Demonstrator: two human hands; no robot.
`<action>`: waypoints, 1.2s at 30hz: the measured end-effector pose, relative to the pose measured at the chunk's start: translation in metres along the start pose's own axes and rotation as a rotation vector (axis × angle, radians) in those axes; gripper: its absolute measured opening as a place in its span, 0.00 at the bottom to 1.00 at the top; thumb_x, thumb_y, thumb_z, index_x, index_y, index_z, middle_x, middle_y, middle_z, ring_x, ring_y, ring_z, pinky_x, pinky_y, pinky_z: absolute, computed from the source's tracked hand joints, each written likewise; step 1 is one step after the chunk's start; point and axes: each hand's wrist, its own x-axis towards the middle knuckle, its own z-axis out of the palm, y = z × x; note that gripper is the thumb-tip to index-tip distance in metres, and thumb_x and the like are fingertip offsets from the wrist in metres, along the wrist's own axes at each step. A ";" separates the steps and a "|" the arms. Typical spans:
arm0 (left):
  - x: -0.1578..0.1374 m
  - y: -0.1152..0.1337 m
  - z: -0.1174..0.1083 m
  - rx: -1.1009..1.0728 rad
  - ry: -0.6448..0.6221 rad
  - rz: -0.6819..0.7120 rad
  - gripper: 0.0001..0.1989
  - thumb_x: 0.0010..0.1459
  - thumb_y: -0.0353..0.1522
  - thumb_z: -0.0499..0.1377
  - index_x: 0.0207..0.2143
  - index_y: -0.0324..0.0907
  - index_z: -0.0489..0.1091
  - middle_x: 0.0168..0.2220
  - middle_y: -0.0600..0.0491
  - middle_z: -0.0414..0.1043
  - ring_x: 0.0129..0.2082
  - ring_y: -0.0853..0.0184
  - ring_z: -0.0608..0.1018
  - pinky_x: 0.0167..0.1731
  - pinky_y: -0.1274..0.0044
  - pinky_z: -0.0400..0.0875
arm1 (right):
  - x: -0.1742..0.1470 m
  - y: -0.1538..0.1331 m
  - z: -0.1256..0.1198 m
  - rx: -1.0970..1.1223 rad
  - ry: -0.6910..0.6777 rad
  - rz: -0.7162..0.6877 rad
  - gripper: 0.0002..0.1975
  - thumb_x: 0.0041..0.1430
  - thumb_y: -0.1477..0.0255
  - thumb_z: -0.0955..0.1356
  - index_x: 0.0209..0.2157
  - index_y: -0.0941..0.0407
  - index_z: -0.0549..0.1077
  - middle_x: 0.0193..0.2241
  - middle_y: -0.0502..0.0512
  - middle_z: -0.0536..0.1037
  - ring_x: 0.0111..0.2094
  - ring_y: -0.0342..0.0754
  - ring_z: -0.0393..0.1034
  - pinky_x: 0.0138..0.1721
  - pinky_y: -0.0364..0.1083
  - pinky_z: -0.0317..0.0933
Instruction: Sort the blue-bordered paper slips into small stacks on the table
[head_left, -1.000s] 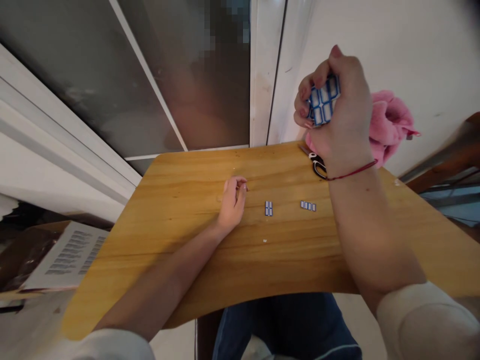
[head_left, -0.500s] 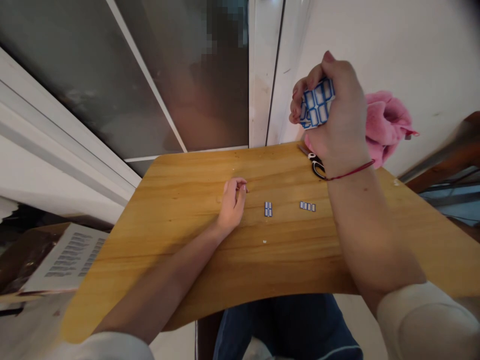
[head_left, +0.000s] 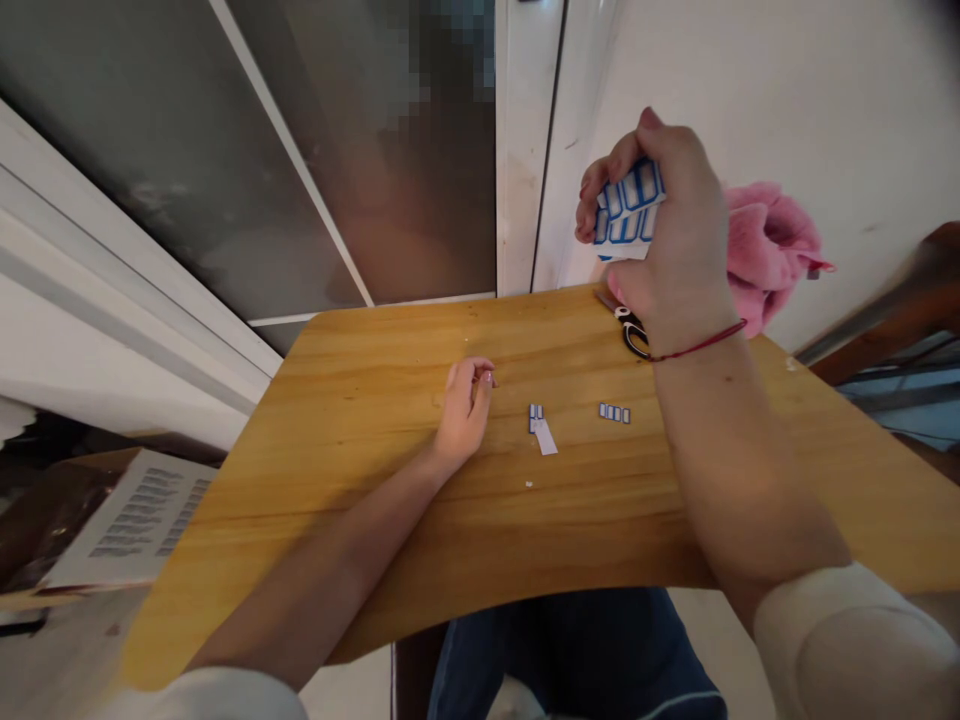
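My right hand (head_left: 664, 200) is raised over the far right of the table, fingers curled around several blue-bordered white sticker labels (head_left: 628, 205). On the table (head_left: 360, 480), my left hand (head_left: 466, 405) rests with loosely bent fingers, a gap before the thumb, and nothing visible in it. To its right lies one small label piece (head_left: 535, 411), partly covered by a plain white piece (head_left: 546, 438). Farther right is a strip of blue-bordered labels (head_left: 614, 413), printed side up.
Black-and-white scissors (head_left: 635, 335) lie near the far right edge, partly behind my right wrist. A pink plush item (head_left: 776, 250) is beyond them by the wall. A glass door (head_left: 360, 150) stands behind the table; an open cardboard box (head_left: 90, 500) is at the left.
A white piece now lies over the label piece beside my left hand. The labels inside my right hand have shifted, and that hand moved slightly left. My left hand stays in place.
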 end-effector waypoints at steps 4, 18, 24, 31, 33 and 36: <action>0.000 -0.001 0.000 -0.010 0.001 0.004 0.10 0.67 0.37 0.45 0.41 0.44 0.63 0.33 0.51 0.68 0.38 0.66 0.71 0.43 0.69 0.66 | 0.001 0.001 0.001 0.027 0.011 -0.005 0.19 0.63 0.72 0.58 0.18 0.56 0.65 0.19 0.50 0.70 0.18 0.41 0.64 0.22 0.42 0.53; 0.001 -0.001 0.001 -0.012 -0.003 0.018 0.10 0.67 0.37 0.46 0.41 0.43 0.63 0.34 0.51 0.67 0.38 0.66 0.71 0.43 0.70 0.65 | 0.001 0.001 0.000 0.017 -0.019 -0.025 0.19 0.63 0.72 0.59 0.18 0.55 0.65 0.20 0.50 0.68 0.19 0.42 0.64 0.24 0.43 0.53; 0.000 -0.002 0.001 -0.002 -0.002 0.013 0.11 0.67 0.38 0.46 0.41 0.43 0.63 0.33 0.52 0.67 0.37 0.66 0.71 0.43 0.71 0.65 | 0.001 0.003 -0.001 -0.002 -0.022 -0.044 0.17 0.63 0.71 0.59 0.19 0.55 0.64 0.20 0.48 0.68 0.20 0.40 0.64 0.24 0.42 0.54; 0.001 0.000 0.001 -0.017 -0.005 0.015 0.10 0.67 0.37 0.46 0.40 0.43 0.63 0.35 0.51 0.67 0.37 0.66 0.71 0.43 0.71 0.65 | 0.002 0.003 -0.004 0.008 -0.042 -0.061 0.18 0.63 0.73 0.59 0.20 0.57 0.65 0.19 0.49 0.69 0.19 0.41 0.66 0.24 0.42 0.54; 0.001 0.000 0.001 -0.018 -0.009 0.012 0.10 0.67 0.37 0.46 0.41 0.43 0.63 0.35 0.51 0.67 0.37 0.66 0.71 0.43 0.71 0.65 | 0.003 0.003 -0.004 0.017 -0.039 -0.061 0.17 0.63 0.73 0.59 0.20 0.57 0.65 0.20 0.49 0.69 0.19 0.41 0.66 0.24 0.42 0.54; 0.001 -0.001 0.001 -0.007 -0.011 0.012 0.10 0.67 0.36 0.46 0.41 0.43 0.63 0.34 0.51 0.67 0.38 0.66 0.71 0.44 0.71 0.65 | 0.002 0.002 -0.005 0.007 -0.039 -0.043 0.17 0.63 0.72 0.59 0.20 0.56 0.65 0.21 0.49 0.70 0.20 0.41 0.66 0.25 0.42 0.54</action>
